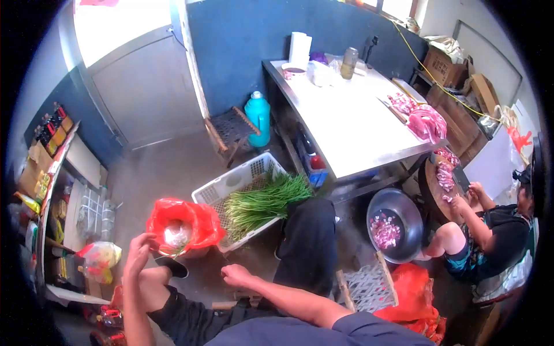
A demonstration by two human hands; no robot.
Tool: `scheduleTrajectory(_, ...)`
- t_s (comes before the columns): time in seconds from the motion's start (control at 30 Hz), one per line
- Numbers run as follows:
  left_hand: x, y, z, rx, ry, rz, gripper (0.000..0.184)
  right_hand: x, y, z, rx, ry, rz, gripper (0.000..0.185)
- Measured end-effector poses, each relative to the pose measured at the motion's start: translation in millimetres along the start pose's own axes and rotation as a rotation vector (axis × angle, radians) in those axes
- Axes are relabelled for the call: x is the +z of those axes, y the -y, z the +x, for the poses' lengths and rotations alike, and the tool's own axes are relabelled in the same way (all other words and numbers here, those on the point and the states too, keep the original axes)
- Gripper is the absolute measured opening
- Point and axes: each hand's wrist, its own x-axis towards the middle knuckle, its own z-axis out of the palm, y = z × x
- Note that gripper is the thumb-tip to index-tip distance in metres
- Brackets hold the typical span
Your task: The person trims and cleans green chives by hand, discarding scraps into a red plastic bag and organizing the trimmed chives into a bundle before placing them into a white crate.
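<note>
My left hand (138, 252) is beside the rim of a red plastic bag (209, 226) that lines a container. Its fingers are curled; a few thin green bits show near them at the bag's edge, and what they grip is unclear. Inside the bag lies something whitish (176, 235). My right hand (234, 275) is closed above my lap, right of the bag, and whatever it holds is hidden. Long green stalks (262, 202) lie in a white plastic basket (222, 187) beyond my hands.
A co-worker (490, 230) handles meat (444, 176) on a round block at the right. Near them are a metal basin (408, 222) with cut pieces, a low woven stool (369, 288) and a white-topped table (340, 118). Shelves (60, 155) line the left; a teal flask (258, 118) stands behind the basket.
</note>
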Motion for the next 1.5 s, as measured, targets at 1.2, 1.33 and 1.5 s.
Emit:
scheduleTrajectory(1.2,137.0,-10.7,31.7,-0.434,-0.148,-1.161,0.040,-79.6,125.6,15.1,-0.320,-0.713,0.213,0.043)
scheduleTrajectory(1.33,147.0,-41.2,23.5,-0.362,0.281,-1.622,0.067,-86.8,139.1,13.3,-0.529,-0.656,0.036,0.046)
scheduleTrajectory(1.5,124.6,-43.8,29.2,-0.214,0.167,-1.782,0.082,-83.0,73.7,28.9,-0.487,-0.722,-0.149,0.037)
